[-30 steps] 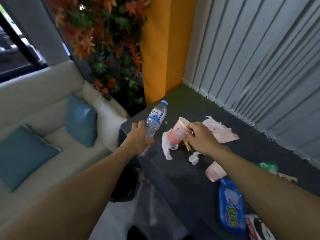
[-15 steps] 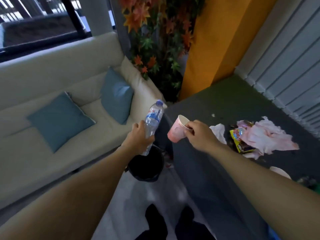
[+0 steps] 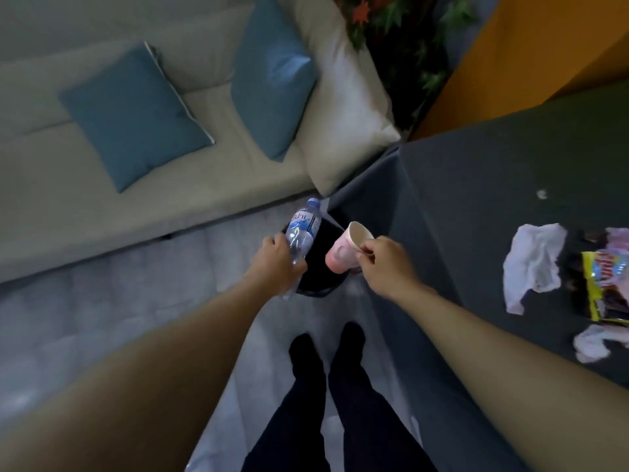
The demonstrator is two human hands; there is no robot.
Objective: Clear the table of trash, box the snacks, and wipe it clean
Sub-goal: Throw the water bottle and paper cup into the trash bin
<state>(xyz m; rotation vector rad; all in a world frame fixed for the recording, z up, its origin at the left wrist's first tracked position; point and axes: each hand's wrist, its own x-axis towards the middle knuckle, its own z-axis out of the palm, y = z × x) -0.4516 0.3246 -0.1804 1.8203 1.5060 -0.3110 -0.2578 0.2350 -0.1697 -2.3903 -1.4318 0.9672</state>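
Observation:
My left hand grips a clear plastic water bottle with a blue cap, tilted over a black trash bin on the floor. My right hand pinches the rim of a pink paper cup, held sideways above the same bin. The bin stands beside the left edge of the dark grey table. On the table at the right lie a crumpled white tissue, a yellow snack packet and another tissue.
A beige sofa with two blue cushions runs along the left. A plant with orange leaves and an orange wall panel stand behind the table. My dark-trousered legs are on pale floor below the bin.
The view has tilted down and left from the table. Both hands carried the bottle and cup off the table and now hold them over the bin.

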